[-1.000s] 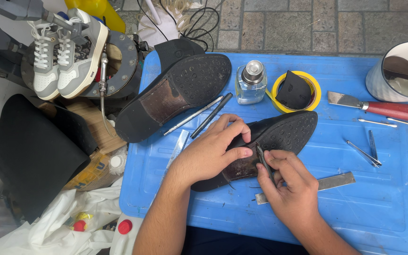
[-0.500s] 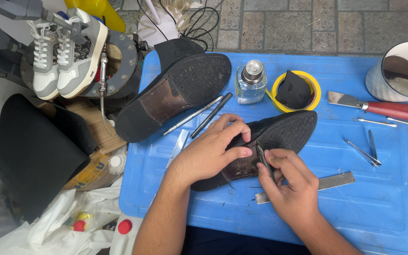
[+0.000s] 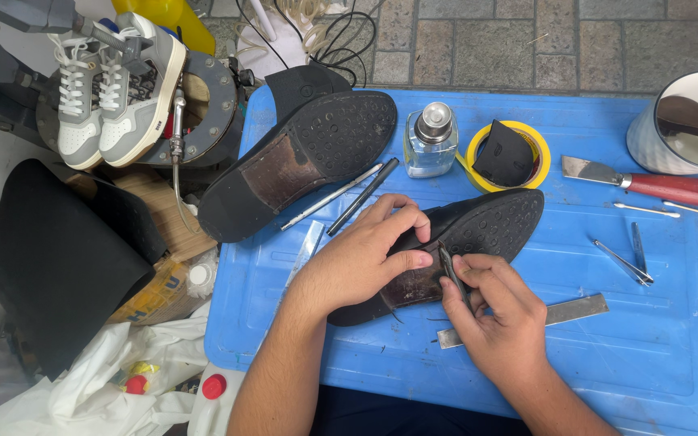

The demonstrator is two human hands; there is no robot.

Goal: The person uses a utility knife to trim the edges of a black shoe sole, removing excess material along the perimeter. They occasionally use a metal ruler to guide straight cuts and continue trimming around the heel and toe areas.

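left hand (image 3: 365, 258): pressed flat over the heel half of a black shoe (image 3: 478, 234), fingers curled on its upper edge, thumb on the worn brown waist of the sole; grasping the shoe
right hand (image 3: 498, 319): pinched shut around a thin dark tool (image 3: 452, 273), tip touching the sole at the waist
shoe position: sole up, lying slantwise near the middle of the blue table (image 3: 672, 355), toe toward the far right
hidden: heel end of the held shoe is covered by the left hand; lower part of the tool is inside the right fingers, its kind cannot be told
cut off: white bowl (image 3: 692, 121) at the far right corner runs past the frame edge; near edge of the table is out of view
second shoe (image 3: 300, 161): black, sole up, hanging over the far left corner, well apart from the hands
between shoes: silver rod (image 3: 329, 198) and black pen (image 3: 363, 196), side by side
far edge: glass bottle (image 3: 430, 141) with metal cap, beside a yellow tape roll (image 3: 474, 157) with a black piece in it
right side: red-handled knife (image 3: 656, 186), tweezers (image 3: 628, 254) nearer
metal ruler (image 3: 575, 309): partly under the right hand
off table, left: grey-white sneakers (image 3: 115, 81) on a metal stand; black sheet (image 3: 50, 258)
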